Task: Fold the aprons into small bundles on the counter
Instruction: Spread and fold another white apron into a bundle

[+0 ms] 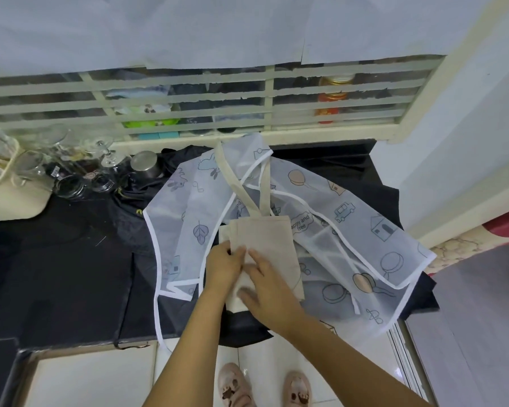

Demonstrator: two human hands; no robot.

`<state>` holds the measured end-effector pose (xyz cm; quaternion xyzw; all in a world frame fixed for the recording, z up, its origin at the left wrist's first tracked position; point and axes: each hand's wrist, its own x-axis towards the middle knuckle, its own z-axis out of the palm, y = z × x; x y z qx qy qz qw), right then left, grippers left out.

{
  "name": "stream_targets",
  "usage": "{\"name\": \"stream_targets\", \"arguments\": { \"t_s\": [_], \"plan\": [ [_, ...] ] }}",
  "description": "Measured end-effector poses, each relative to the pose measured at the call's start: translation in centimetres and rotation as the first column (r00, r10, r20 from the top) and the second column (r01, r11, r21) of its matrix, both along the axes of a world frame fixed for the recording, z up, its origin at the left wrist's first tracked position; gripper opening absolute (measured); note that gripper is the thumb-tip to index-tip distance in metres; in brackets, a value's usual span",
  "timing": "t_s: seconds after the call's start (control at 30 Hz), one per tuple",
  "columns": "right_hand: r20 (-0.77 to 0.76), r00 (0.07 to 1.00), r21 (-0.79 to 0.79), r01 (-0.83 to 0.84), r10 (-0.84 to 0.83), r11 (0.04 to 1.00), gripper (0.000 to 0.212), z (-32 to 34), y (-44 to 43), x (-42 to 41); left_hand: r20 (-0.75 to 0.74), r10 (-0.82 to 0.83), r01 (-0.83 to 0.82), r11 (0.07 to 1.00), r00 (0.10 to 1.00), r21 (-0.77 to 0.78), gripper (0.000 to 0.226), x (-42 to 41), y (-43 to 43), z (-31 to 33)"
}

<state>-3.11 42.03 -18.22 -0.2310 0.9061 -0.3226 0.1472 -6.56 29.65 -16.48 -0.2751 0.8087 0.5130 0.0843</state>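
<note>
1. Black stone counter (71, 274): work surface carrying every item below. Its near edge is cut off at the lower left.
2. Translucent white printed apron (350, 245), white-trimmed: spread open and unfolded across the counter, one corner hanging past the right end. Probably waiting its turn.
3. Black cloth (247, 327): lies under both aprons and droops over the front edge. Mostly covered, so I cannot tell whether it is a third apron.
4. Beige canvas apron (265, 239): the piece in work, folded into a narrow stack on top of the printed apron. Its two straps (265, 189) trail away, not yet tucked in.
5. Right hand (272, 292): flat, fingers spread, pressing the stack, likely to keep the layers from springing open.
6. Left hand (222, 267): fingers curled at the stack's left edge, pinching it. The fingertips are hidden by the cloth.
7. Clear glassware (80, 171): clustered at the far left, well apart from the folding. Pieces overlap and cannot be counted.
8. Steel cup (146, 164): beside the glassware, touching the black cloth.
</note>
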Motion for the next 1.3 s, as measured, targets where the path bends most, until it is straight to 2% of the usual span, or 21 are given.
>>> {"name": "stream_targets", "arguments": {
  "t_s": [0.07, 0.13, 0.23, 0.33, 0.4, 0.5, 0.6, 0.7, 0.77, 0.83, 0.9, 0.93, 1.03, 1.1, 1.13, 1.2, 1.3],
  "plan": [
    [-0.171, 0.985, -0.013, 0.014, -0.016, 1.000, 0.042, -0.3, 1.7, 0.0, -0.023, 0.039, -0.040, 0.999, 0.999, -0.034, 0.010, -0.2, -0.1, -0.2],
    [-0.250, 0.968, 0.047, 0.025, -0.013, 0.999, 0.048, -1.6, 3.7, -0.4, -0.025, 0.054, -0.055, 0.997, 0.998, -0.052, 0.009, -0.3, -0.2, -0.3],
    [-0.207, 0.963, 0.199, -0.130, 0.172, 0.971, 0.071, -3.9, 6.9, -0.6, -0.029, 0.116, -0.117, 0.993, 0.993, -0.026, 0.012, 0.0, -0.1, -0.7],
    [-0.199, 0.935, 0.282, -0.233, 0.294, 0.931, 0.080, -4.9, 8.6, -1.0, -0.093, 0.142, -0.147, 0.988, 0.985, -0.052, 0.026, 0.6, -0.2, -1.2],
    [-0.214, 0.935, 0.267, -0.221, 0.282, 0.938, 0.078, -5.0, 8.5, -1.2, -0.109, 0.113, -0.125, 0.986, 0.988, -0.113, 0.026, 0.9, -0.5, -1.9],
    [-0.247, 0.926, 0.270, -0.217, 0.286, 0.938, 0.073, -5.0, 8.1, -1.1, -0.092, 0.132, -0.145, 0.979, 0.987, -0.146, 0.013, 1.3, -1.1, -2.4],
    [-0.249, 0.926, 0.277, -0.214, 0.285, 0.937, 0.068, -4.4, 7.8, -1.1, -0.128, 0.154, -0.170, 0.978, 0.980, -0.125, 0.033, 1.9, -1.1, -1.8],
    [-0.232, 0.939, 0.230, -0.200, 0.253, 0.952, 0.072, -3.7, 7.2, -0.7, -0.035, 0.132, -0.136, 0.956, 0.991, -0.259, 0.043, 2.3, -0.6, -1.6],
    [-0.234, 0.941, 0.205, -0.198, 0.245, 0.958, 0.090, -3.5, 6.6, -0.4, 0.069, 0.166, -0.149, 0.968, 0.984, -0.201, 0.047, 2.4, -0.4, -1.1],
    [-0.226, 0.939, 0.195, -0.216, 0.258, 0.957, 0.104, -3.2, 5.8, 0.0, 0.118, 0.115, -0.093, 0.979, 0.986, -0.180, 0.034, 2.5, -0.3, -0.9],
    [-0.278, 0.927, 0.203, -0.201, 0.253, 0.958, 0.109, -2.6, 5.4, 0.4, 0.131, 0.047, -0.024, 0.984, 0.990, -0.175, 0.017, 2.6, -0.7, -0.6],
    [-0.309, 0.920, 0.207, -0.184, 0.243, 0.961, 0.110, -2.2, 5.4, 0.5, 0.150, 0.025, -0.004, 0.990, 0.988, -0.141, 0.016, 2.6, -1.0, -0.4],
    [-0.364, 0.901, 0.207, -0.168, 0.235, 0.964, 0.096, -1.6, 6.3, 0.4, 0.246, -0.021, -0.001, 0.996, 0.969, 0.087, 0.014, 3.0, -2.1, 0.4],
    [-0.426, 0.861, 0.198, -0.209, 0.276, 0.958, 0.073, -1.6, 7.3, 0.5, 0.262, -0.055, -0.003, 0.977, 0.963, 0.215, 0.018, 3.8, -2.5, 0.8],
    [-0.454, 0.837, 0.194, -0.242, 0.306, 0.951, 0.062, -1.8, 7.8, 0.7, 0.258, -0.087, 0.027, 0.974, 0.962, 0.226, 0.016, 4.3, -2.5, 0.9],
    [-0.448, 0.804, 0.230, -0.319, 0.391, 0.920, 0.054, -2.4, 8.9, 0.8, 0.252, -0.185, 0.165, 0.981, 0.950, 0.100, 0.016, 5.5, -2.4, 0.8],
    [-0.370, 0.786, 0.333, -0.386, 0.496, 0.860, 0.054, -3.5, 10.0, 0.8, 0.157, -0.274, 0.308, 0.912, 0.949, -0.271, 0.059, 7.5, -1.9, -0.6]
  ]
}}
